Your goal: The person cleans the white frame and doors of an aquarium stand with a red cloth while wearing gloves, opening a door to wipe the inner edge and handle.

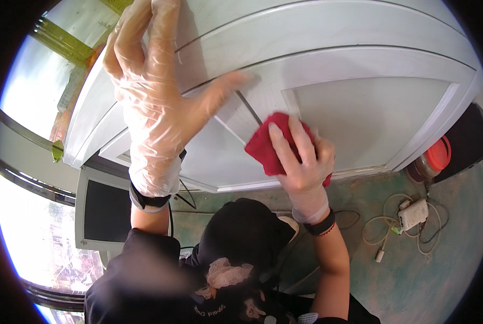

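Observation:
In a clear plastic glove, my left hand [154, 97] spreads its fingers at the upper left and holds nothing. It lies in front of a white wooden cabinet [326, 28]; whether it touches the wood cannot be told. A folded dark red cloth [265, 152] is gripped in my right hand [306, 162], gloved the same way. The cloth appears to rest against the cabinet's front, beside a recessed door panel [371, 117]. My left thumb looks blurred.
At the left are bright window panes [35, 89] and a dark-screened unit in a pale frame [105, 210]. To the right, a white adapter [413, 214] with tangled cables lies on the worn green floor [435, 279]. A jar with a red lid [437, 154] stands by the cabinet.

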Demonstrator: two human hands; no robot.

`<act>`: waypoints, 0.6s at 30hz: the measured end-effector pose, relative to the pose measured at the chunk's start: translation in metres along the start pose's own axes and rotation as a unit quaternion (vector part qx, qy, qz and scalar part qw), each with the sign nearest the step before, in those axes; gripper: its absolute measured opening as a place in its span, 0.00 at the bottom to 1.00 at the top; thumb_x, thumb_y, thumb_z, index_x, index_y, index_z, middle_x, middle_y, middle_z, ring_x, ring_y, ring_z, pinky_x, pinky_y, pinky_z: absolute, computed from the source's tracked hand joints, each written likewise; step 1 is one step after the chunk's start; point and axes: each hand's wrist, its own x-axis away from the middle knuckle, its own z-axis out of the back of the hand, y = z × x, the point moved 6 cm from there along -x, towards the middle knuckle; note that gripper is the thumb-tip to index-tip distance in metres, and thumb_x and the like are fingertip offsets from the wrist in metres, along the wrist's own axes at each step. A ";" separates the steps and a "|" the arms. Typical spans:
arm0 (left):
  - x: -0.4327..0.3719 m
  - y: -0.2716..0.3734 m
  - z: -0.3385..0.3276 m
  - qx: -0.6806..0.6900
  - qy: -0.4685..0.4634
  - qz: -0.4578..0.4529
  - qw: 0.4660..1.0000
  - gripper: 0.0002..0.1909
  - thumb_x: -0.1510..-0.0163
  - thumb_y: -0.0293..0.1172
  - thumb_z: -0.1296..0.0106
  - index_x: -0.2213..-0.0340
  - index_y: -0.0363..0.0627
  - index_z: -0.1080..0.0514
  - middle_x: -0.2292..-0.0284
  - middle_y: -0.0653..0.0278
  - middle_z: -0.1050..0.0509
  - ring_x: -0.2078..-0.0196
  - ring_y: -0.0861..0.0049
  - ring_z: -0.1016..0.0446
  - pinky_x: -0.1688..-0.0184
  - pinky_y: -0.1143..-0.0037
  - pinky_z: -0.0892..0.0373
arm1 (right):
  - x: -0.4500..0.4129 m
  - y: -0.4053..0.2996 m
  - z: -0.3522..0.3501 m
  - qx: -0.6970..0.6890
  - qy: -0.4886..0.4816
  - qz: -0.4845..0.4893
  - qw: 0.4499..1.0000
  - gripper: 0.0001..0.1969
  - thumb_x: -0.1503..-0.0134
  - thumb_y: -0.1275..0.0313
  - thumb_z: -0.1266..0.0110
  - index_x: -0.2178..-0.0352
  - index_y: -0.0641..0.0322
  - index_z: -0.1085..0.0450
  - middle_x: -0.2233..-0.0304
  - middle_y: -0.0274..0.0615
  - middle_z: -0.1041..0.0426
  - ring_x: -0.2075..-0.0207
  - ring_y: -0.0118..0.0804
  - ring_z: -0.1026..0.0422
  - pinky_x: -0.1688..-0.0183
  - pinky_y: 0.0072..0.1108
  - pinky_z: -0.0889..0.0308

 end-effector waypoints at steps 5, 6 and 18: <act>0.001 0.002 -0.004 -0.036 -0.016 -0.009 0.999 0.65 0.77 0.67 0.36 0.39 0.59 0.53 0.44 0.58 0.48 0.42 0.59 0.51 0.41 0.63 0.44 | -0.017 -0.003 0.002 -0.074 0.055 -0.075 0.993 0.18 0.59 0.67 0.41 0.62 0.40 0.25 0.56 0.30 0.29 0.66 0.39 0.35 0.65 0.25 0.37; 0.003 0.000 -0.005 -0.041 -0.017 -0.011 0.999 0.65 0.77 0.67 0.36 0.39 0.59 0.53 0.44 0.58 0.48 0.42 0.59 0.51 0.41 0.63 0.44 | -0.034 -0.007 0.004 -0.074 0.060 -0.081 0.992 0.18 0.59 0.68 0.41 0.62 0.40 0.25 0.57 0.29 0.29 0.66 0.39 0.35 0.66 0.24 0.37; -0.004 0.002 0.000 -0.026 -0.033 0.003 0.999 0.61 0.73 0.57 0.32 0.40 0.52 0.51 0.43 0.54 0.47 0.41 0.56 0.50 0.41 0.63 0.47 | -0.052 0.003 0.009 -0.109 0.051 -0.080 0.989 0.23 0.65 0.65 0.42 0.60 0.41 0.25 0.56 0.32 0.29 0.68 0.36 0.35 0.68 0.23 0.36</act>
